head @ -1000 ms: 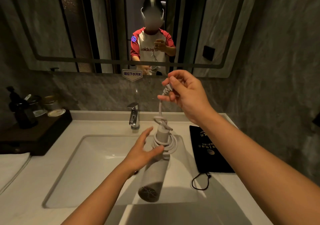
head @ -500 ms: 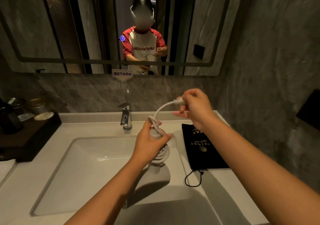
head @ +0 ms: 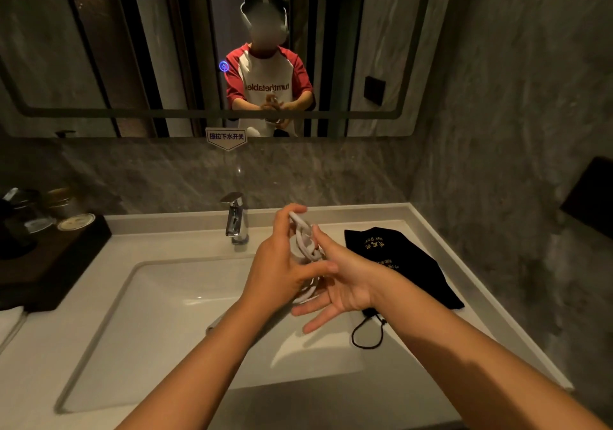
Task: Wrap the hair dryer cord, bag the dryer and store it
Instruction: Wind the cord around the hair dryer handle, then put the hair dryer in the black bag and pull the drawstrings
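Over the sink I hold the white hair dryer (head: 300, 252) upright, mostly hidden between my hands. Its white cord (head: 306, 242) is coiled around the handle in several loops. My left hand (head: 278, 263) grips the dryer and the coil from the left. My right hand (head: 341, 283) presses against the coil from the right, thumb up on the cord, fingers spread below. The plug end is hidden. A black drawstring bag (head: 398, 263) with gold lettering lies flat on the counter to the right, its string loop (head: 366, 333) trailing toward me.
A white basin (head: 166, 313) is sunk in the pale counter, with a chrome tap (head: 236, 219) behind it. A dark wooden tray (head: 49, 260) with jars and a bottle stands at the left, a folded towel (head: 10, 323) below it. A mirror and grey stone walls enclose the space.
My right hand has come down from holding the cord's plug end out to the right and now rests against the coil. The free length of cord has been laid onto the handle.
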